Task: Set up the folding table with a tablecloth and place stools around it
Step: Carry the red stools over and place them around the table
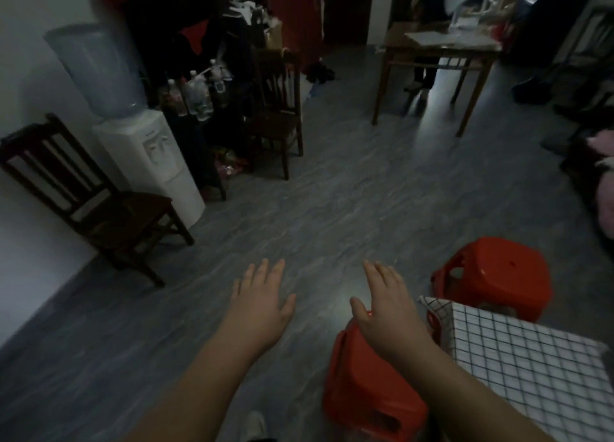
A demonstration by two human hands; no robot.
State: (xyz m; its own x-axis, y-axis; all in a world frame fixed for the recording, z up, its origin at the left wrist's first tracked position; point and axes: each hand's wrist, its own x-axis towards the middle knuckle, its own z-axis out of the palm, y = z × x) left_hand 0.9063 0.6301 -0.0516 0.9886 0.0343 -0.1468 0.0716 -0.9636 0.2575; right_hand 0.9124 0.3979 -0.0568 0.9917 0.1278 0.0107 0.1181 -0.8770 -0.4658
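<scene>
A white tablecloth with a black grid (518, 358) covers the folding table at the lower right. One red plastic stool (368, 385) stands at the table's left side, directly below my right forearm. A second red stool (495, 272) stands beyond the table's far corner. My left hand (262, 302) hovers palm down over the bare floor, fingers spread, holding nothing. My right hand (388, 308) is likewise flat and spread, just above the near stool's far edge; whether it touches the stool is unclear.
A dark wooden chair (96, 202) stands against the left wall beside a white water dispenser (153, 162). Another dark chair (279, 109) and a shelf of bottles (196, 93) sit behind. A wooden table (438, 59) stands at the back right. Grey floor (299, 209) stretches ahead.
</scene>
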